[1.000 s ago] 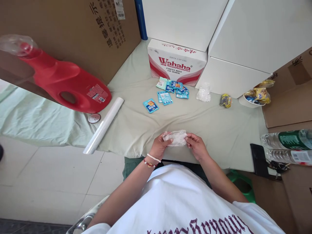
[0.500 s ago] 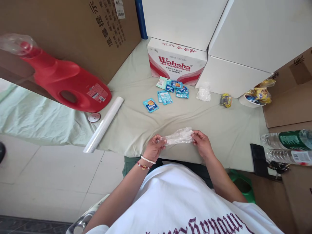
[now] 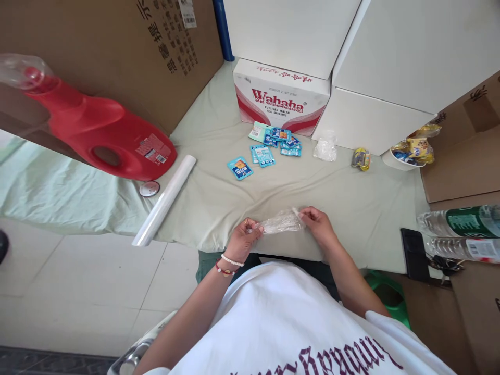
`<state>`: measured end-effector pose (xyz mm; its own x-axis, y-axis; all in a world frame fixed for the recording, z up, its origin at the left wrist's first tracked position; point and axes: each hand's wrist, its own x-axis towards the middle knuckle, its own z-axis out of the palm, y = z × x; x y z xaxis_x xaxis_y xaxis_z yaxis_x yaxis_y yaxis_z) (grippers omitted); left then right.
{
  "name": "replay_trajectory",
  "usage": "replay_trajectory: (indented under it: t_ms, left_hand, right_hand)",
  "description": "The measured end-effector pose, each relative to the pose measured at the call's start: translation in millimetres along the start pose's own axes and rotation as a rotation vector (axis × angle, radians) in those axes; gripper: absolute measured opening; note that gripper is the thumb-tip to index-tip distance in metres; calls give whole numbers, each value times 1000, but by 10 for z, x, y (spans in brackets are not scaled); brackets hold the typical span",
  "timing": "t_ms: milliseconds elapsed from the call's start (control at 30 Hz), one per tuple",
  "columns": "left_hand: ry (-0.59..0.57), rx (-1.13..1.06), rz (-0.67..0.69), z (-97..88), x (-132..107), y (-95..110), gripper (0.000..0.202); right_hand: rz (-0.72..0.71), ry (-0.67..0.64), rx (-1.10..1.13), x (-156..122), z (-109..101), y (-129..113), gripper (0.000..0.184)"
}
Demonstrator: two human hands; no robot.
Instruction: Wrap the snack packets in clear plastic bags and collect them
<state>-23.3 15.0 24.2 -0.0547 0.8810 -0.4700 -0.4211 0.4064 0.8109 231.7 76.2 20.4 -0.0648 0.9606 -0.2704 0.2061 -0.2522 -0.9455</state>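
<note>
A crumpled piece of clear plastic film (image 3: 280, 223) is stretched between my two hands above the near edge of a pale green cloth (image 3: 219, 192). My left hand (image 3: 244, 240), with bead bracelets at the wrist, pinches its left end. My right hand (image 3: 318, 225) pinches its right end. Both hands hover just in front of my white shirt.
A roll of clear film (image 3: 166, 199) and a small round lid (image 3: 150, 188) lie to the left by a red jug (image 3: 97, 136). Blue sachets (image 3: 265, 148), a plastic wad (image 3: 325, 149), a Wahaha box (image 3: 279, 99), white boxes, cardboard, snack bowl (image 3: 410, 151) and bottles (image 3: 457, 234) surround.
My hands have drawn apart, pulling the bunched film out into a longer, thinner strip. The left hand has shifted left and slightly down.
</note>
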Motion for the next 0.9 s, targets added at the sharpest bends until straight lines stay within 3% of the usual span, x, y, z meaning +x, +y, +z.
replay_trajectory:
  t_ms: [167, 400, 700, 833, 900]
  left_hand:
    - [43, -6, 6, -94, 29, 53, 54]
    - [21, 86, 46, -134, 52, 93, 51]
    - [151, 172, 44, -334, 56, 131, 47]
    - [187, 202, 102, -336, 38, 149, 44]
    - [203, 205, 154, -327, 16, 162, 41]
  right_hand:
    - [185, 117, 462, -11, -278, -147, 42]
    - [233, 202, 707, -58, -302, -60, 45]
    - [122, 229, 631, 3, -379, -150, 43]
    - [87, 210, 623, 19, -373, -167, 40]
    - [54, 261, 528, 13, -375, -135, 39]
